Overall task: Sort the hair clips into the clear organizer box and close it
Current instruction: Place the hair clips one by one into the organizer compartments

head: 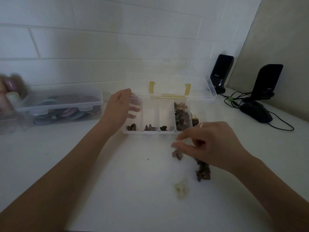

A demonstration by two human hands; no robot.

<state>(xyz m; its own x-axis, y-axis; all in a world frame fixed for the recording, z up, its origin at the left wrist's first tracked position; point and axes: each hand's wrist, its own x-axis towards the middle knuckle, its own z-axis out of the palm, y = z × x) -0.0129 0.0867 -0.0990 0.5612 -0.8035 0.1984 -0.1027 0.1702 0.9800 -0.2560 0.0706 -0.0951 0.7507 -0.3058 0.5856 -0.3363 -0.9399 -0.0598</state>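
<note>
Clear organizer box (pixel 167 131) lid up | L hand (pixel 119 108) grips left edge | R hand (pixel 212 144) pinches brown clip (pixel 176 154)

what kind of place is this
Probably a home desk against a white brick wall: two black speakers, a computer mouse with cables, and clear storage boxes of hair accessories.

At the left of your frame a closed clear storage box (pixel 58 108) holds coloured round items. At upper right you have two black speakers (pixel 221 72) and a black mouse (pixel 256 113) with tangled cables (pixel 232 99).
</note>
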